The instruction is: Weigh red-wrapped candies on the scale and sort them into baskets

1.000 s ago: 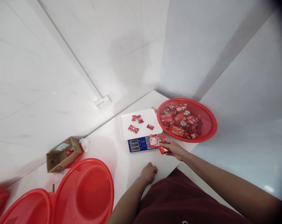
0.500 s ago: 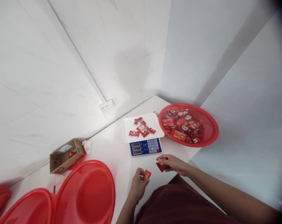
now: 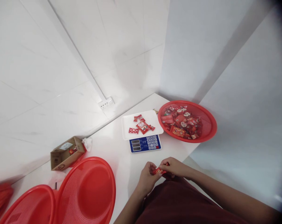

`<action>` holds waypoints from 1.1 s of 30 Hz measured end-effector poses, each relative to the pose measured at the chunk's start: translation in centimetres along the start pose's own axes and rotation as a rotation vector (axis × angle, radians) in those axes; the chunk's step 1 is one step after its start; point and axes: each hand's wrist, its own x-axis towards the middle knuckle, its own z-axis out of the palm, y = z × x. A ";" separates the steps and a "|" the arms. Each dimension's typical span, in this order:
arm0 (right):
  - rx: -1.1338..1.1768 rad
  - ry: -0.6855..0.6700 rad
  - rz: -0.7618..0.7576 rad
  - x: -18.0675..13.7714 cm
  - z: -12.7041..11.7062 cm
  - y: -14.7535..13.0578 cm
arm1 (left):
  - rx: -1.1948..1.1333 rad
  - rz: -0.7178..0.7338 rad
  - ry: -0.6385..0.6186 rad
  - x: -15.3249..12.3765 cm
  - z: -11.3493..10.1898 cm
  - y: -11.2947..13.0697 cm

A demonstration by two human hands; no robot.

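My left hand (image 3: 147, 176) and my right hand (image 3: 174, 166) meet at the near edge of the white table (image 3: 112, 152), both pinched on small red sweet packets (image 3: 158, 170) held between them. Just beyond stands a blue-faced scale (image 3: 145, 143) whose white tray (image 3: 131, 119) carries several red wrapped sweets (image 3: 142, 126). To its right a red mesh basket (image 3: 208, 124) holds a heap of red wrapped sweets (image 3: 181, 122).
Two empty red mesh baskets (image 3: 89, 189) overlap at the near left. A small open cardboard box (image 3: 64, 154) lies on its side with crumpled white paper (image 3: 87, 143) beside it. A wall socket (image 3: 106, 103) sits behind the table. White tiled walls close in the corner.
My right hand left one red packet on the scale tray and drew back to the table edge. My left hand lifted a small packet, and both hands came together.
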 end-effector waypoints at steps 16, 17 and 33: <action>0.374 0.595 0.018 0.9 -7.7 1.2 | 1.085 0.001 0.801 -2.4 -13.5 -3.5; 0.451 0.672 0.034 1.0 -8.8 1.6 | 1.094 -0.077 0.805 -2.7 -14.7 -3.9; 0.571 0.955 0.146 4.3 -14.9 5.1 | 1.253 0.009 0.605 4.8 -12.1 -0.8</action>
